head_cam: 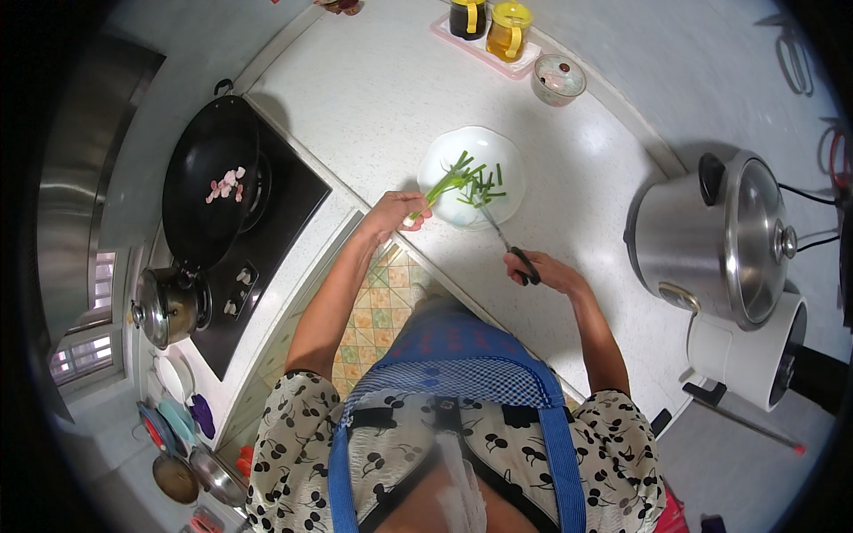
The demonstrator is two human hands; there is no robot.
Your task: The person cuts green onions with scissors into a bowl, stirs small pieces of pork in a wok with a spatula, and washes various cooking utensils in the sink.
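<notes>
A bunch of green onions (443,186) is held in my left hand (400,214), its white root end at the fingers and its green stalks reaching over a white plate (440,146). In my right hand (541,270) is a pair of kitchen scissors (526,265) with black handles; the blades point up and left to the plate, their tips among the greens. Short cut pieces of green onion (498,174) lie on the plate, mostly right of the bunch. Whether the blades are apart cannot be told.
At left, a black wok (206,146) holds pieces of raw-looking meat (226,185) on the stove, beside a lidded steel pot (166,313). A large steel cooker (686,233) stands at right. Oil jugs (508,33) on a pink tray and a lidded bowl (558,83) stand at the back.
</notes>
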